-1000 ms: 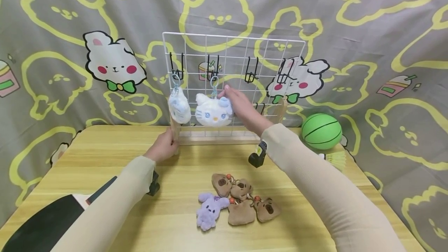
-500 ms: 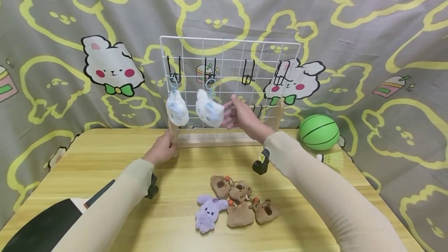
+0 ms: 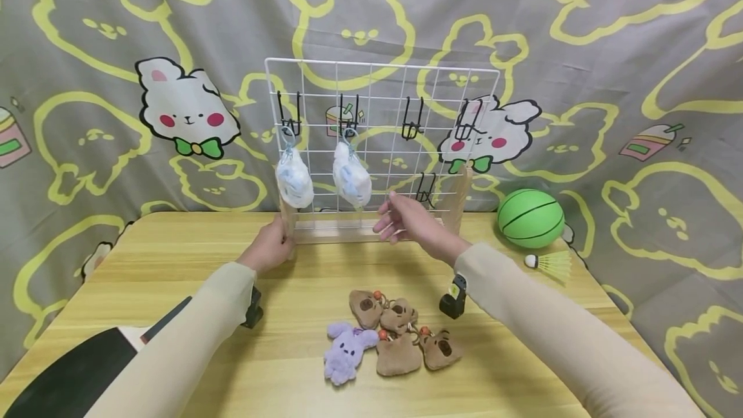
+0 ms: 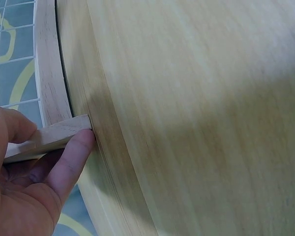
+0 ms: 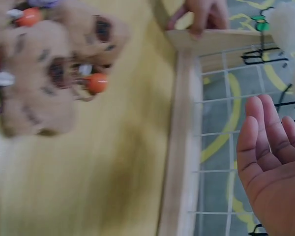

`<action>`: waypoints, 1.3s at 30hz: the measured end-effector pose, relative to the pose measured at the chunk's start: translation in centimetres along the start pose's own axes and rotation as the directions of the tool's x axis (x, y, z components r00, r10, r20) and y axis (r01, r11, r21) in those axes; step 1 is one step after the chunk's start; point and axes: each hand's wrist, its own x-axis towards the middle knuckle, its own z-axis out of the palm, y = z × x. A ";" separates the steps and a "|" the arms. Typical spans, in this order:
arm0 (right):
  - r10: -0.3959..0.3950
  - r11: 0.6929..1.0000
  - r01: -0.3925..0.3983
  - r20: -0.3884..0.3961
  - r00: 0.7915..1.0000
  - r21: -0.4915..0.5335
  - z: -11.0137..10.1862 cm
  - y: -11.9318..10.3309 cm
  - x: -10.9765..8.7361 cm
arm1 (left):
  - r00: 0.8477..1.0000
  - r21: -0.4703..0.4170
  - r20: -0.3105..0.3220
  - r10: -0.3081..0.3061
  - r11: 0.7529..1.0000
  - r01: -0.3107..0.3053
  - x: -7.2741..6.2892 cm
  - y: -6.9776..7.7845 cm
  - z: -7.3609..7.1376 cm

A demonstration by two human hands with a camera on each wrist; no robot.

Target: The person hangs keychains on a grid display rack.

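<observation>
A white wire grid rack (image 3: 383, 66) on a wooden stand has several black hooks on it. Two white-and-blue plush keychains hang by rings from its upper hooks: one at the far left (image 3: 295, 179), one beside it (image 3: 352, 176), both turned sideways. My left hand (image 3: 269, 245) grips the stand's left wooden foot (image 4: 54, 135), thumb and fingers on either side of it in the left wrist view. My right hand (image 3: 415, 221) is in front of the rack, below and right of the second plush, fingers loosely extended and holding nothing.
On the table (image 3: 191, 244) lie several brown plush keychains (image 3: 398, 355) and a purple plush rabbit (image 3: 347, 353). A green ball (image 3: 531, 218) and a yellow shuttlecock (image 3: 551, 264) sit at the right. A black-faced paddle (image 3: 69, 373) is at the lower left. A patterned curtain hangs behind.
My right hand has let go of the second plush and moved down and right from it. That plush has swung from facing forward to sideways. My left hand stays on the stand.
</observation>
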 end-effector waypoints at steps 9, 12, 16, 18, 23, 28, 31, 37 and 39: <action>-0.035 0.968 0.075 0.165 0.986 -0.238 1.1 4.1 -2.4 | 1.000 0.003 0.013 -0.002 1.000 0.002 -0.2 0.4 -0.2; -0.040 0.935 0.125 0.253 0.967 -0.330 1.6 5.5 -3.0 | 1.000 0.003 0.011 0.001 1.000 -0.001 -0.1 0.5 -0.2; -0.020 0.896 0.175 0.356 0.934 -0.408 2.3 6.7 -3.4 | 1.000 -0.002 0.016 -0.005 1.000 0.005 -0.1 0.4 -0.2; -0.009 0.888 0.181 0.379 0.925 -0.422 2.5 7.1 -3.5 | 1.000 -0.003 0.018 -0.006 1.000 0.006 -0.1 0.4 -0.3; -0.004 0.897 0.171 0.378 0.926 -0.408 3.0 7.5 -3.7 | 1.000 -0.007 0.023 -0.007 1.000 0.007 -0.2 0.4 -0.3; -0.009 0.884 0.180 0.369 0.929 -0.432 3.3 7.4 -3.6 | 1.000 0.001 0.003 -0.006 1.000 0.006 -0.3 0.3 -0.3; -0.003 0.862 0.181 0.351 0.936 -0.474 3.6 7.1 -3.7 | 1.000 0.012 -0.016 0.008 1.000 -0.008 -0.3 0.1 -0.2; 0.036 0.840 0.147 0.324 0.945 -0.522 3.9 6.7 -3.8 | 1.000 0.007 -0.015 0.020 1.000 -0.020 -0.1 0.2 0.0; 0.042 0.839 0.144 0.325 0.945 -0.526 4.0 6.7 -3.8 | 0.999 0.009 -0.019 0.026 1.000 -0.026 -0.1 0.2 0.1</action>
